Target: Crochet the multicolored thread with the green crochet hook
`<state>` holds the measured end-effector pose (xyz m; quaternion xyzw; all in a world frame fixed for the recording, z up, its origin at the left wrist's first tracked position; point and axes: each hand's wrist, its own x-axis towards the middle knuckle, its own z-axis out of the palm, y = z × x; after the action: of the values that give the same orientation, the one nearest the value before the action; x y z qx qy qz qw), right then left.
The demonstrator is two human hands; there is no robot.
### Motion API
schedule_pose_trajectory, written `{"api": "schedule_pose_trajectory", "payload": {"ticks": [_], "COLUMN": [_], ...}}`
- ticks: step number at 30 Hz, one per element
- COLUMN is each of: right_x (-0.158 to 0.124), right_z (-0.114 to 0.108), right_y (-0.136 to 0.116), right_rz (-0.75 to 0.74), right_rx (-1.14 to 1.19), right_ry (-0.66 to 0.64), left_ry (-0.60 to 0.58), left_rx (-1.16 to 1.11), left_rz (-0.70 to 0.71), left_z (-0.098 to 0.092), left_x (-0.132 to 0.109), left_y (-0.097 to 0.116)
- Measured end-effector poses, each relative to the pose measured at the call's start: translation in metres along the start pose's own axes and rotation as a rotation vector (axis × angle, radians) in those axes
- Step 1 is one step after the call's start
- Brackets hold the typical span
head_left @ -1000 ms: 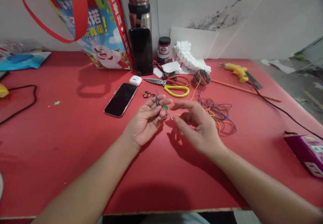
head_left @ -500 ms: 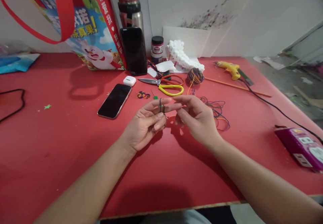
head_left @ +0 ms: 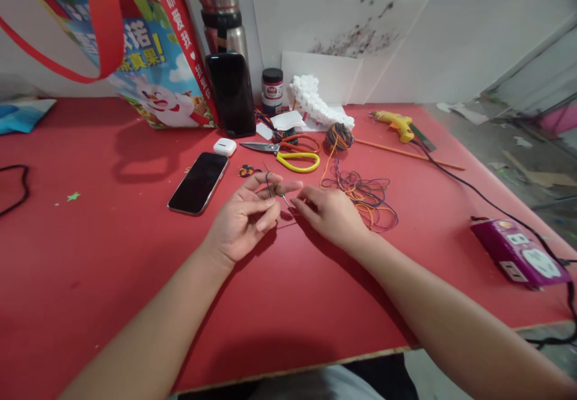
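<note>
My left hand (head_left: pixel 246 216) has dark yarn (head_left: pixel 268 184) looped round its raised index finger, and its thumb and other fingers are curled in. A thin metal crochet hook (head_left: pixel 285 200) with a green part slants behind and between those fingers. Pinched together at the hook's lower end are the fingertips of my right hand (head_left: pixel 331 213); the exact grip is partly hidden. A strand runs below the fingers between both hands. Beyond my right hand lies a loose tangle of multicoloured yarn (head_left: pixel 360 192), leading to a yarn ball (head_left: pixel 339 137). A small multicoloured yarn piece (head_left: pixel 249 171) rests beyond my left hand.
Scissors (head_left: pixel 293 153) lie behind the hands. Left of them are a phone (head_left: pixel 198 183), a white earbud case (head_left: pixel 225 147) and a standing black phone (head_left: pixel 231 96). A yellow glue gun (head_left: pixel 394 125) and a purple power box (head_left: pixel 518 252) with cables are at right on the red table (head_left: pixel 112 280).
The view has shifted slightly, so things sit further left. My right hand has turned palm-down and moved lower, its fingertips now at the hook's lower end. More of the yarn tangle shows.
</note>
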<state>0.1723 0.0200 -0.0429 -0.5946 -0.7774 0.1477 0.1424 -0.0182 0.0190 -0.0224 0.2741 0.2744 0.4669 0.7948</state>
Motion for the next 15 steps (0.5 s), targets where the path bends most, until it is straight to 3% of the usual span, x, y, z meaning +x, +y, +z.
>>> {"api": "schedule_pose_trajectory", "payload": {"ticks": [4, 8, 15], "right_x": [0.001, 0.022, 0.096], "right_z": [-0.016, -0.022, 0.012], "right_y": [-0.009, -0.02, -0.015], "right_rz": [0.081, 0.085, -0.023], "right_rx": [-0.123, -0.159, -0.072], "right_ry": [-0.092, -0.121, -0.179], "left_ry": [0.015, 0.034, -0.024], "left_rx": [-0.055, -0.066, -0.092], "left_rz": [-0.035, -0.026, -0.028], "left_z": [-0.004, -0.007, -0.008], "left_x": [0.0, 0.001, 0.0], "left_y": [0.002, 0.004, 0.003]}}
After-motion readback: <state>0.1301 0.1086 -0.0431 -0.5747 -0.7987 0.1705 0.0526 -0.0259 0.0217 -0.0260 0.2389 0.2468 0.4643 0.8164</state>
